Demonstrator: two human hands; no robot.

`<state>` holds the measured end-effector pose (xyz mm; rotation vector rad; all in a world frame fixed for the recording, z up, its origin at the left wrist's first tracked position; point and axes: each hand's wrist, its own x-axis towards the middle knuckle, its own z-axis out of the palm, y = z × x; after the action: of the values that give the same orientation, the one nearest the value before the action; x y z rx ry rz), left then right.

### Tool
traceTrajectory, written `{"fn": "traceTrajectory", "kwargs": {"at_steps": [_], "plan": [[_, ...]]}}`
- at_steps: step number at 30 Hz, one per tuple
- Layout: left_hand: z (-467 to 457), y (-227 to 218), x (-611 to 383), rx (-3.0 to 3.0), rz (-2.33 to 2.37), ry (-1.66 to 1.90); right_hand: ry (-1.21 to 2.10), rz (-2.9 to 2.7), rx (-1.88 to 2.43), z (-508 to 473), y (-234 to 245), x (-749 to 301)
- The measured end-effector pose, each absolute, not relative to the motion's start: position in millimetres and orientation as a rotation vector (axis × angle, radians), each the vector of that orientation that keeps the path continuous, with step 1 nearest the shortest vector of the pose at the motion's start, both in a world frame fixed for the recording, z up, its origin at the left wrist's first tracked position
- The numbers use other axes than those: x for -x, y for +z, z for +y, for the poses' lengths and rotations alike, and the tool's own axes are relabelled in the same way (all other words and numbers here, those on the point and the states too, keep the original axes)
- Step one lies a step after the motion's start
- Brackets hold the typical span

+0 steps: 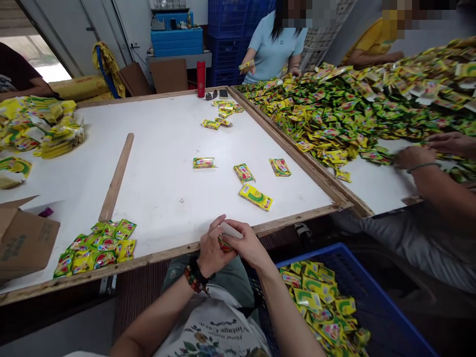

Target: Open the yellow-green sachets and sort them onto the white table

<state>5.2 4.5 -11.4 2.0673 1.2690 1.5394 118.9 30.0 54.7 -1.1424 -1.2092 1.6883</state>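
Note:
At the table's front edge my left hand (211, 249) and my right hand (248, 244) are closed together round a small candy box (230, 231). A white flap of the box stands up between my fingers; most of the printed part is hidden. Just beyond my hands lies a long yellow box (256, 197). Past it are a green-and-yellow box (244, 172), another printed box (280, 167) and one more small box (204, 162), all lying on the white tabletop (163, 163). To my left, several small candy packets (98, 248) lie in a loose pile.
A blue crate (375, 302) with many yellow boxes stands low at my right. A wooden strip (117, 178) crosses the table; a carton (28, 240) sits left. Co-workers sit around a large packet heap (349, 104). A red bottle (201, 79) stands at the far edge.

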Motion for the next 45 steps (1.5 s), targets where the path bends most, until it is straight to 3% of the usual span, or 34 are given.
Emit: {"fn": "traceTrajectory", "kwargs": {"at_steps": [12,21,26,30,35,42,45], "plan": [[3.3,-15.2,-3.3,-2.022,1.255,1.55,1.839,-1.319,1.063,35.3,64.2,-127.1],[2.1,-5.2,-3.7,-1.947,1.357,1.565,1.344,-1.627,1.086,20.3,58.5,-122.3],[1.4,-4.6,-2.7,-1.863,1.443,1.257,0.997,-1.715,1.074,8.9,44.3,-120.3],[3.9,-12.5,-3.9,-1.882,1.574,1.16,1.049,-1.593,1.25,11.7,40.9,-120.7],[4.6,-16.8,-6.0,-1.871,1.634,1.146,1.203,-1.634,1.169,17.1,49.3,-125.6],[3.6,-5.1,-0.9,-1.887,1.455,1.119,0.912,-2.002,1.067,5.0,48.7,-133.0],[3.0,3.1,4.9,-1.92,1.198,1.149,0.761,-2.013,1.339,-13.0,47.5,-169.9]]}}
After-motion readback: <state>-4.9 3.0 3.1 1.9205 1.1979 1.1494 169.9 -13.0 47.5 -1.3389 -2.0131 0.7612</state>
